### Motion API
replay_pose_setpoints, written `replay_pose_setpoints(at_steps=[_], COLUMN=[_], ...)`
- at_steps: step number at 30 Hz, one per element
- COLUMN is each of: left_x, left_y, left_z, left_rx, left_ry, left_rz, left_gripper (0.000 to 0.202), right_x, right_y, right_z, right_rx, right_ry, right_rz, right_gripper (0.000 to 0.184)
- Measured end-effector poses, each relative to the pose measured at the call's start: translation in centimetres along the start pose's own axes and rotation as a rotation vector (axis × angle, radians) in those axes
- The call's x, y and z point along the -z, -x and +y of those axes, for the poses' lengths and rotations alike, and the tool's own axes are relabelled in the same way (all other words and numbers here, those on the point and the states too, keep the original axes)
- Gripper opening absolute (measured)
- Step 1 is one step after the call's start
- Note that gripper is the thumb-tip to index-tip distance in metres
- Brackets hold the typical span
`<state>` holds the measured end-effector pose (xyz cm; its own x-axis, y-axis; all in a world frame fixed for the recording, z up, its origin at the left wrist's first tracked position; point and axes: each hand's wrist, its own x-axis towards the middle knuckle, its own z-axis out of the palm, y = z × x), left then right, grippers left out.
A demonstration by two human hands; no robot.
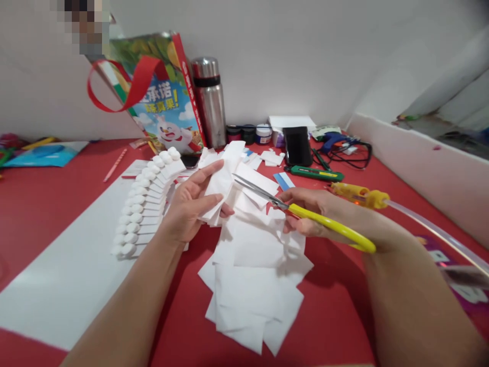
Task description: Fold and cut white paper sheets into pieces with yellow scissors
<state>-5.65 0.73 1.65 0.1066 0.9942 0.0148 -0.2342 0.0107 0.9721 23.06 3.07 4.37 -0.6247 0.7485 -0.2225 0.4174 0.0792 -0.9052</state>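
My left hand (194, 201) pinches a small stack of thin white paper (221, 186), thumb on the near side. In my right hand (309, 209) is a pair of scissors (275, 199) with yellow handles. Their blades point left and reach the right side of the held paper; whether they cut into it I cannot tell. Below both hands, a loose pile of white paper pieces (255, 275) lies overlapping on the red tabletop (324, 311). Left of my left hand stand rows of white round-topped pieces (137, 209) on narrow strips.
A white board (69, 275) lies at left. Behind stand a printed bag (164, 102) with a red ribbon handle and a steel flask (211, 107). Paint jars (263, 133), a black phone (298, 146), a green cutter (317, 174) and a yellow glue gun (359, 194) lie toward the right.
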Motion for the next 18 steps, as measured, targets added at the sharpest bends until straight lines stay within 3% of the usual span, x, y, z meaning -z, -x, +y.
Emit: replay_pose_setpoints(at_steps=[10, 18], left_x=[-0.9, -1.6], left_y=[0.3, 0.4], left_z=[-0.4, -0.4], left_rx=[0.04, 0.042], left_ry=[0.024, 0.024], left_rz=[-0.139, -0.135], left_gripper=[0.077, 0.079], right_x=[-0.3, -0.5], right_y=[0.2, 0.2], right_z=[-0.6, -0.3], right_rx=[-0.041, -0.043], right_ry=[-0.021, -0.033], right_rz=[-0.035, -0.006], right_gripper=[0.057, 0.048])
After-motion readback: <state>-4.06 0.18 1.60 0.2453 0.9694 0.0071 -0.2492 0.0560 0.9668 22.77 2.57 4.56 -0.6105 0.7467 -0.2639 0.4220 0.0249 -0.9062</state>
